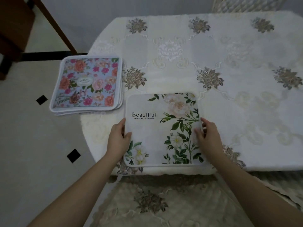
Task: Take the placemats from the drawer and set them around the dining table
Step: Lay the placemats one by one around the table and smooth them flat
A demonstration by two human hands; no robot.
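Both hands, left (118, 138) and right (207, 134), pinch white floral placemat (161, 128) edges on table (229, 63); stack (86, 84) beside.

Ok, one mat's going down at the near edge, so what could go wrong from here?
The stack of floral placemats overhangs the table's left edge and could slide off if the tablecloth gets tugged. The white placemat, held by the left hand and right hand, sits close to the near edge.

Pale tiled floor (24, 128) with black diamonds; dark wooden furniture (14, 30).
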